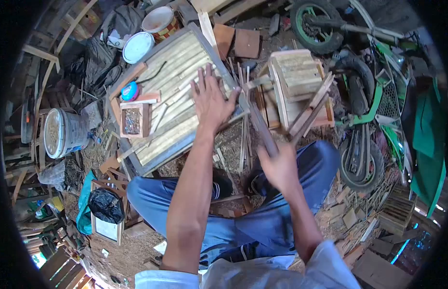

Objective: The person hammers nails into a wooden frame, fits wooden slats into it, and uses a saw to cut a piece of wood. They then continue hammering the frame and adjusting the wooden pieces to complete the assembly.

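My left hand (212,98) lies flat with spread fingers on a framed panel of pale wooden slats (173,113). The panel's dark grey border runs around the slats, and it rests in front of my crossed legs. My right hand (279,168), slightly blurred, is wrapped round the handle of what looks like a hammer (263,127). Its dark head end is beside the panel's right corner, close to my left thumb. On the panel sit a small wooden box of nails (132,120), a pink and blue round case (130,91) and a thin black curved strip (154,72).
A wooden stool-like frame (296,77) with loose sticks stands to the right. Beyond it is a green motorbike (373,96). White buckets (65,132) stand at the left, and a round white lid (138,47) lies behind the panel. Wood scraps and shavings cover the floor.
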Available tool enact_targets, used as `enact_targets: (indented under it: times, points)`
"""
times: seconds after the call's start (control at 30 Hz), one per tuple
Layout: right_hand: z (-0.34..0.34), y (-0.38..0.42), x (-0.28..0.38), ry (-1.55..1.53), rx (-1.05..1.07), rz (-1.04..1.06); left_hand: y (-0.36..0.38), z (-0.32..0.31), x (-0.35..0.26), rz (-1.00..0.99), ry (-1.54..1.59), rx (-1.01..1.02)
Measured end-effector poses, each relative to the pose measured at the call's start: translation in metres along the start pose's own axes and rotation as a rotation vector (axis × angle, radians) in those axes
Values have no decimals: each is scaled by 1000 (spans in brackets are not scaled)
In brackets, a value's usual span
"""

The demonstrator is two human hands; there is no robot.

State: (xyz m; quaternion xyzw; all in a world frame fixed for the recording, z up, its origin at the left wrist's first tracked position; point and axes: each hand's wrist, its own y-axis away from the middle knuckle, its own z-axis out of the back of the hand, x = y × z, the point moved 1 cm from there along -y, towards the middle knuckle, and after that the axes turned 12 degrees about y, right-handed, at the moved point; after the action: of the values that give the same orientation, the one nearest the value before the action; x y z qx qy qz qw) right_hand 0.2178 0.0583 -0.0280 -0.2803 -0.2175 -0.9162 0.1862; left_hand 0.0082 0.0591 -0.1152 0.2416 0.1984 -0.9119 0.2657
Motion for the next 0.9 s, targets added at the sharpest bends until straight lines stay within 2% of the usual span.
enact_targets:
  times: [0.03,0.1,0.2,0.27,0.3,0.33,0.43,0.5,0.57,0.63,0.7,0.77,0.87,0.9]
  points:
    - [13,28,-8,61,18,-15,-1,2,-2,0,5,4]
    - [33,77,-14,-65,63,-145,-1,4,-2,16,11,21]
    - [23,67,-13,-25,99,-188,1,3,-3,59,16,31]
    - [-4,17,-2,-26,-61,6,-3,-1,-3,21,-8,2]
    - [-25,-11,-9,-63,-130,24,-4,-1,-3,15,-7,15]
    - [-22,-32,7,-42,-104,57,-3,0,-2,17,-8,27]
    - [-4,-8,10,-47,-48,50,-1,0,-2,25,-10,49]
    - [14,48,-7,58,-137,173,-2,0,0,42,-15,49]
    - [27,88,-17,-14,6,-108,-7,2,0,63,1,33]
    - [27,78,-6,8,33,-131,-2,-2,-2,42,24,26]
    - [-1,39,3,-7,-112,17,-6,-2,-1,29,-11,17]
    - [-19,12,7,65,-122,43,-7,-5,0,12,-43,-3]
    - [12,17,5,-57,8,-34,-3,-4,-1,36,-65,58]
    - [21,25,-7,-144,-25,53,-5,-2,-3,31,-58,48]
